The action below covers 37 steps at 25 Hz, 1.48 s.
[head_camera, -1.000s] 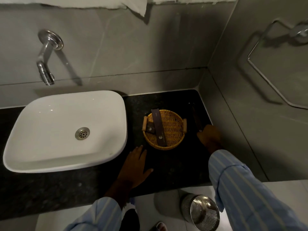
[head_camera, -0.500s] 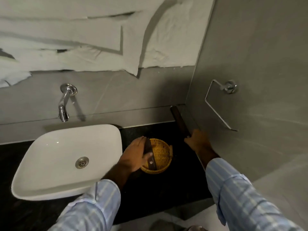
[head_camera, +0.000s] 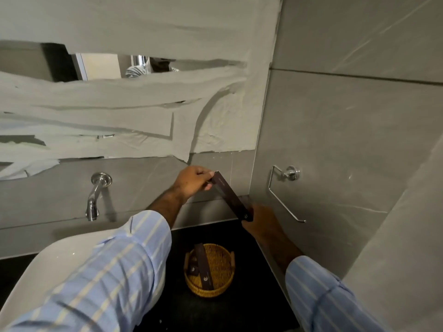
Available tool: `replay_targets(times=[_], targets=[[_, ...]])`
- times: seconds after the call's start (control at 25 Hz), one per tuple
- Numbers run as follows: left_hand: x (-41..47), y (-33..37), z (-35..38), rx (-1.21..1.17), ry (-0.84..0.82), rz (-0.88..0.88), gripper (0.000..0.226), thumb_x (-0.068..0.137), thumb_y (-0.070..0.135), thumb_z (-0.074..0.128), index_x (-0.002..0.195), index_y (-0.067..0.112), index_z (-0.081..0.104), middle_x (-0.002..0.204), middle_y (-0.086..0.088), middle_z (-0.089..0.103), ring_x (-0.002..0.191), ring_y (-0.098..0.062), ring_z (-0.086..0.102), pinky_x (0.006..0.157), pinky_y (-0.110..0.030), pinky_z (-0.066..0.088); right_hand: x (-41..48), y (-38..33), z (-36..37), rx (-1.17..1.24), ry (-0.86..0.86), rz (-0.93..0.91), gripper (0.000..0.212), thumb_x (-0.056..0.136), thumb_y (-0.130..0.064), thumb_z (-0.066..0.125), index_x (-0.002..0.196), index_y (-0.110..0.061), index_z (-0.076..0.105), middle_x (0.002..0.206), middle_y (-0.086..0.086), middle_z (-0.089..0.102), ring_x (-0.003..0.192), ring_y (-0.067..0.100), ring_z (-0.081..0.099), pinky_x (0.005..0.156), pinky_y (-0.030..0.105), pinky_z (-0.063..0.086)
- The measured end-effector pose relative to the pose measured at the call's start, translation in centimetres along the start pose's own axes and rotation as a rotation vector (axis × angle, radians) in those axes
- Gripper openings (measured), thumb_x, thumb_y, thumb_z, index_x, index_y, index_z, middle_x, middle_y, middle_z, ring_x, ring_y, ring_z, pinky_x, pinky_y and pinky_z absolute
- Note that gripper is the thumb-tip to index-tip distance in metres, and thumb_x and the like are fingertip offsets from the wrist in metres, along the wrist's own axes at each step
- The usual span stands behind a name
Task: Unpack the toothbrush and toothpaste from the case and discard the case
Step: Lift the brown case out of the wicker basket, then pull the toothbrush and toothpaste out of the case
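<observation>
Opening step in hand: left hand [head_camera: 191, 180] pinching the top flap of the case [head_camera: 231, 196], right hand [head_camera: 260, 220] gripping its lower end. Next: prise flap open.

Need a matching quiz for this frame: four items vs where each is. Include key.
Things:
1. long dark brown case
2. round woven wicker basket
3. chrome wall spout
4. chrome wire holder

Places:
A. above the white basin
B. on the right side wall
C. held between both hands
D. on the black counter

Pairs: 1-C, 2-D, 3-A, 4-B
</observation>
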State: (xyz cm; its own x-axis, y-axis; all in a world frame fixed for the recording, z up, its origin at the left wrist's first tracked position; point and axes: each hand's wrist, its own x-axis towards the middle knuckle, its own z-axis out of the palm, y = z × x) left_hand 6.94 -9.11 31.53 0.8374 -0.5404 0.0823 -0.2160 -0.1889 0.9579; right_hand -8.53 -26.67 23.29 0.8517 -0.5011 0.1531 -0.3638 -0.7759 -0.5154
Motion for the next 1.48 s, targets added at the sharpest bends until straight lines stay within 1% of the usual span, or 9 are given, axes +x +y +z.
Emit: replay_targets(times=[0.12,0.36,0.56,0.76,0.84,0.96,1.08,1.32,1.48], targets=[[0.0,2.5,-0.9,-0.11,-0.052,-0.03,0.025,0.093,0.009,0.064,0.109,-0.009,0.07,0.103,-0.029,0.073,0.08,-0.026,0.072,0.074,-0.028,0.064,0.2,-0.7,-2.0,-0.005,0.074,-0.049,0.028,0.075,-0.022,0.071,0.101,-0.014,0.066,0.094,0.005,0.071,0.087,0.026,0.069,0.067,0.028,0.046],[0.5,5.7,-2.8,-0.021,-0.146,-0.021,0.021,0.087,0.006,0.068,0.099,-0.01,0.072,0.095,-0.025,0.076,0.076,-0.021,0.075,0.078,-0.031,0.063,1.0,-1.2,-4.9,-0.064,0.16,-0.132,0.017,0.079,-0.02,0.065,0.095,-0.013,0.064,0.089,0.009,0.067,0.081,0.029,0.064,0.067,0.033,0.049],[0.4,6.7,-2.9,0.132,-0.054,0.039,0.013,0.087,0.012,0.068,0.093,0.002,0.074,0.092,-0.018,0.076,0.072,-0.025,0.078,0.062,-0.029,0.064,1.6,-1.8,-6.2,-0.094,0.107,-0.146,0.023,0.081,-0.02,0.063,0.104,-0.017,0.064,0.097,0.006,0.067,0.087,0.023,0.064,0.078,0.035,0.056],[0.2,6.9,-3.0,0.092,-0.105,0.046,0.017,0.086,0.018,0.073,0.095,0.004,0.077,0.096,-0.017,0.077,0.082,-0.026,0.078,0.076,-0.035,0.064,2.1,-2.3,-6.6,-0.062,0.099,-0.129,0.033,0.083,-0.019,0.069,0.116,-0.017,0.065,0.108,0.004,0.069,0.1,0.022,0.067,0.083,0.028,0.054],[0.1,6.7,-2.9,0.072,-0.05,0.064,0.015,0.08,0.014,0.08,0.091,0.004,0.078,0.095,-0.017,0.077,0.082,-0.026,0.078,0.073,-0.033,0.065,2.0,-3.0,-6.2,0.167,0.115,0.03,0.049,0.08,-0.023,0.077,0.124,-0.01,0.06,0.119,0.008,0.065,0.109,0.025,0.065,0.084,0.029,0.054],[-0.3,6.1,-2.0,0.014,0.065,0.068,0.019,0.078,0.013,0.082,0.092,0.001,0.077,0.096,-0.016,0.075,0.082,-0.026,0.077,0.071,-0.034,0.065,1.7,-5.8,-5.8,1.196,-0.171,0.587,0.068,0.077,-0.028,0.084,0.129,-0.002,0.05,0.13,0.021,0.053,0.118,0.037,0.059,0.075,0.036,0.059],[-0.9,5.5,-1.1,-0.113,0.048,0.033,0.026,0.08,0.009,0.08,0.1,-0.006,0.073,0.104,-0.025,0.073,0.087,-0.028,0.076,0.068,-0.028,0.064,1.7,-8.1,-5.4,1.803,-0.353,0.682,0.057,0.089,-0.023,0.073,0.127,0.009,0.046,0.126,0.035,0.056,0.119,0.047,0.06,0.09,0.045,0.057],[-2.1,3.0,-1.4,-0.602,-0.143,-0.106,0.027,0.093,-0.01,0.055,0.119,-0.013,0.062,0.115,-0.032,0.068,0.095,-0.035,0.074,0.074,-0.029,0.063,2.2,-9.3,-5.9,1.986,-0.232,0.553,0.014,0.1,-0.008,0.055,0.097,0.006,0.058,0.13,0.033,0.057,0.129,0.042,0.055,0.108,0.045,0.046],[-2.1,2.4,-1.3,-0.306,0.077,-0.044,0.027,0.085,-0.006,0.069,0.111,-0.005,0.065,0.102,-0.02,0.07,0.084,-0.026,0.072,0.067,-0.029,0.064,2.4,-9.1,-5.9,1.905,-0.23,0.554,0.01,0.099,-0.006,0.055,0.097,0.004,0.057,0.132,0.035,0.056,0.128,0.044,0.055,0.107,0.047,0.046]])
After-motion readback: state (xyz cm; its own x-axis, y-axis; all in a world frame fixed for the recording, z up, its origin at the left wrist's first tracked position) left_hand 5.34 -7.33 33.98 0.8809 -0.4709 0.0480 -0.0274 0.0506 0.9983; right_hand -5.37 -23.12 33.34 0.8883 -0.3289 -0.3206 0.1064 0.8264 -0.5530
